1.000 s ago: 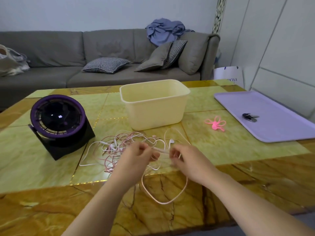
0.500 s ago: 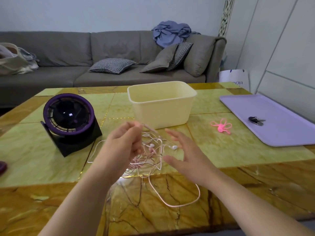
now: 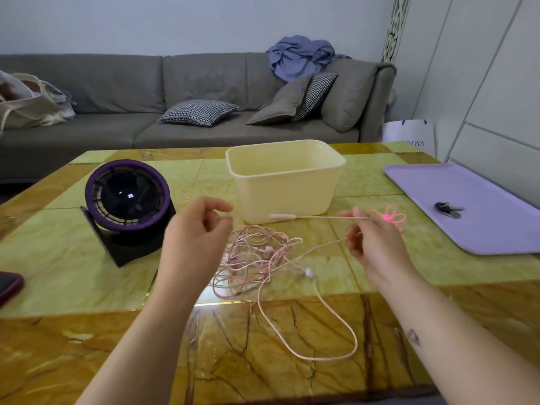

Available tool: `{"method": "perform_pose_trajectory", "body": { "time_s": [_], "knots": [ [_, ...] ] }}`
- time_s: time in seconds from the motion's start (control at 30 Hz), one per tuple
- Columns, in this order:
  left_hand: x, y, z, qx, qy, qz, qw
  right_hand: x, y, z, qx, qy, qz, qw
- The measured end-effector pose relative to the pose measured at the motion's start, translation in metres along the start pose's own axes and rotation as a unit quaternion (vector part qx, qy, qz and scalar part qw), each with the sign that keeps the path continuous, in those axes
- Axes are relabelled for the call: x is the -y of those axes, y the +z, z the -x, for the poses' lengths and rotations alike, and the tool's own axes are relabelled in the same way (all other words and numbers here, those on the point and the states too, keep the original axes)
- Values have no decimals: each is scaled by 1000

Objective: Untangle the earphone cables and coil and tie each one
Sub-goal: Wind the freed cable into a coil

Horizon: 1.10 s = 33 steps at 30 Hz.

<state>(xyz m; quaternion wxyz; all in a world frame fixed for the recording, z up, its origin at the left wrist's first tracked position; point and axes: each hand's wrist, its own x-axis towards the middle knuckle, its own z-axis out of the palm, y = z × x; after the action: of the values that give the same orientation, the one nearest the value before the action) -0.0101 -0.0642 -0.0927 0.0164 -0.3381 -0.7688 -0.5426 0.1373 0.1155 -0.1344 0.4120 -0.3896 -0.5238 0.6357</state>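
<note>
1. Reaching in from the bottom edge, two bare forearms stretch over a glossy yellow-and-brown marble table [image 3: 87, 331].
2. Between the hands and slightly nearer lies a tangle of pink and white earphone cables [image 3: 254, 252]. One long loop trails from it towards the viewer, between the forearms.
3. The left hand [image 3: 198, 238] hovers above the tangle's left side with its fingers curled. Whether thumb and forefinger hold a strand cannot be told.
4. The right hand [image 3: 377, 244] pinches a pink cable [image 3: 321, 217] between thumb and fingertips. The cable's stiff end juts leftward in the air, and its other part drops into the tangle.
5. A dark phone [image 3: 8, 285] shows at the picture's edge, far left of the left hand.
6. Just beyond the right hand lies a bright pink looped tie [image 3: 390, 217].
7. Beyond the gap between the hands stands a cream plastic tub [image 3: 286, 191]; the visible part of its inside is bare wall.
8. Left of the left hand stands a purple-rimmed fan [image 3: 127, 197].
9. Right of the right hand lies a lilac tray [image 3: 482, 229] holding a bunch of keys [image 3: 447, 207].
10. Farthest back is a grey sofa [image 3: 117, 83] with cushions, a blue cloth and a tote bag [image 3: 26, 106] on it.
</note>
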Motion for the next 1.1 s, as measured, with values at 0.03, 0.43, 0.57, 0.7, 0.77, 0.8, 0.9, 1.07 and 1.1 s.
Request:
{"method": "perform_pose_trajectory", "body": {
  "time_s": [0.03,0.43,0.57,0.7,0.77,0.8,0.9,1.07,1.1],
  "knots": [
    [2,-2,-3,-21,-34,44,998,2,-1,0,11,67,-84,994],
    [16,-15,-17,-17,-257,347,902,-2,-19,-2,9,-192,304,933],
    [23,-26,-21,-1,-286,406,868,-13,-21,-7,65,-159,618,767],
    [27,-29,-22,12,-298,453,840,-13,-19,-2,81,-109,682,718],
    [28,-29,-22,5,-296,435,850,-7,-23,-3,38,-132,597,790],
    [28,-29,-23,-2,-295,412,862,-3,-25,-5,10,-131,514,848],
    [25,-25,-21,-34,-261,271,926,3,-34,-12,-78,-32,141,986],
    [29,-12,-10,34,-75,-100,992,-5,-36,-20,-94,172,-293,936],
    [32,-8,-9,69,-78,-152,983,-4,-38,-23,-83,149,-307,936]
  ]
}}
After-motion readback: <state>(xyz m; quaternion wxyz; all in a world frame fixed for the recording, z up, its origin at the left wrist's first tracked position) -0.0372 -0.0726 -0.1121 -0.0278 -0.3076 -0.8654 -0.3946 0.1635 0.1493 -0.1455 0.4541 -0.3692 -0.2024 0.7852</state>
